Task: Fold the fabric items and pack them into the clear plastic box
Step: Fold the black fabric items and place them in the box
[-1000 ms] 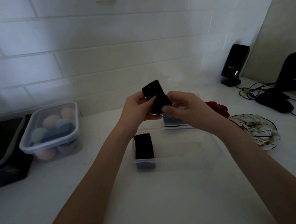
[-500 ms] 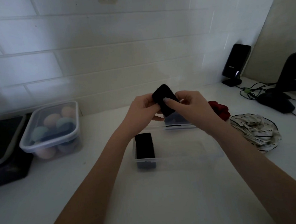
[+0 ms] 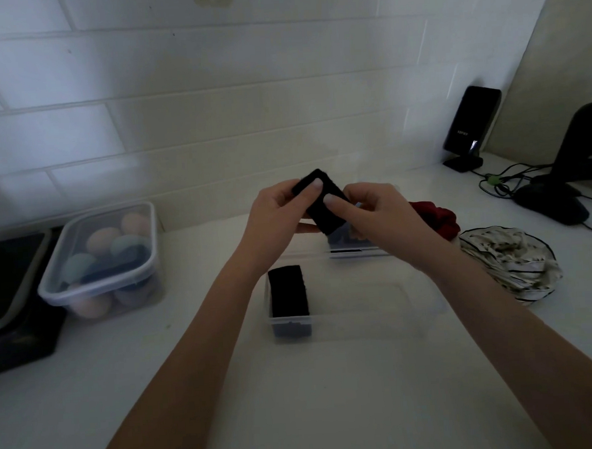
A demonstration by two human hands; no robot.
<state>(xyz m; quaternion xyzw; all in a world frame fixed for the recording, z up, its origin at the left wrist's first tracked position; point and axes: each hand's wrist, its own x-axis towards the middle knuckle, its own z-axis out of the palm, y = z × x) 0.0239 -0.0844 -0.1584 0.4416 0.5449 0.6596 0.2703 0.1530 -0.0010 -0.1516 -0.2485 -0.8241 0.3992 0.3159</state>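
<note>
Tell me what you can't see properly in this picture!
All in the head view:
- Dark item behind the right hand: the hand hides most of it.
- Red fabric: partly behind the right wrist.
- Black container: cut off by the left edge.
- Black fabric in both hands: too dark to show folds.

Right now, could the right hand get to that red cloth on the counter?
Probably yes, but not at once. The red cloth lies just beyond the right hand with nothing between them, yet that hand and the left hand are both pinching the folded black fabric, which must be set down first.
</note>
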